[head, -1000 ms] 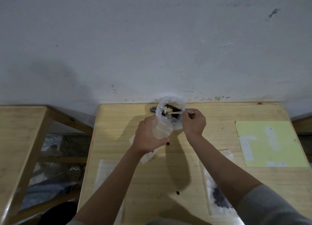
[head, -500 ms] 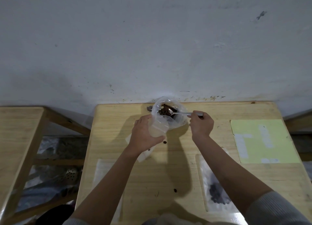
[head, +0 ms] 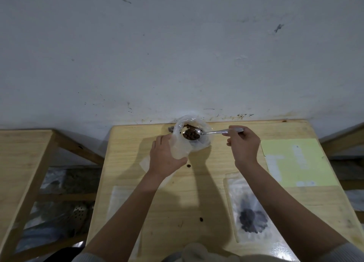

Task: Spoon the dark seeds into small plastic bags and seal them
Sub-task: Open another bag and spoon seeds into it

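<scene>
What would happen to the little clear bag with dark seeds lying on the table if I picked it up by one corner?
The flat clear plastic bag of dark seeds would probably flop and sag, since its film looks thin and wrinkled. The seeds, bunched loosely in one clump, would likely slide to the lowest corner. It probably feels light, as it holds only a small pile.

Yellow sheet (head: 295, 161) lies on wooden table (head: 197, 192).

Two hands work above the table (head: 226, 185): the left hand (head: 164, 157) and the right hand (head: 244, 143). One spoon (head: 208, 132) carries a heap of dark seeds (head: 190, 134). Two loose seeds lie on the tabletop, one near the middle (head: 188, 165), one toward the near edge (head: 201, 219). One filled bag (head: 250, 210) lies by the right edge, one yellow sheet (head: 295, 161) beyond it.
</scene>
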A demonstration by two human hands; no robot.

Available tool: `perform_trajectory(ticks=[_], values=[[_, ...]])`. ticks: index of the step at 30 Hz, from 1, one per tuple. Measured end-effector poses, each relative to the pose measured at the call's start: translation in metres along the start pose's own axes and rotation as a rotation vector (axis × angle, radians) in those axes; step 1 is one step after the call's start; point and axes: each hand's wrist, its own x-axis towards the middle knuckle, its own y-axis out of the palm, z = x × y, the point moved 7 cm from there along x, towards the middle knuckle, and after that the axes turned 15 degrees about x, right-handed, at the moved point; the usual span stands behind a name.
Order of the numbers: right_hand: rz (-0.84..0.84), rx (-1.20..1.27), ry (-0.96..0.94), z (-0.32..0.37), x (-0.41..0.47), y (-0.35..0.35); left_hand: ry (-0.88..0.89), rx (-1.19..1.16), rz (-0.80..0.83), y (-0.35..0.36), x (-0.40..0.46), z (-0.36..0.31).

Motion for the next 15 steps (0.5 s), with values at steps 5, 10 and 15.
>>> perform_trajectory(ticks=[5,10,15], values=[[0.341,-0.146,-0.203,0.015,-0.021,0.03,0.011,-0.058,-0.005,-0.004,0.001,-0.007],[0.257,-0.091,-0.311,0.023,-0.011,0.028,-0.014,-0.053,-0.019,-0.005,0.0,-0.001],[0.126,-0.196,-0.342,-0.001,0.011,0.018,0.012,-0.038,0.001,0.001,-0.004,0.006]])
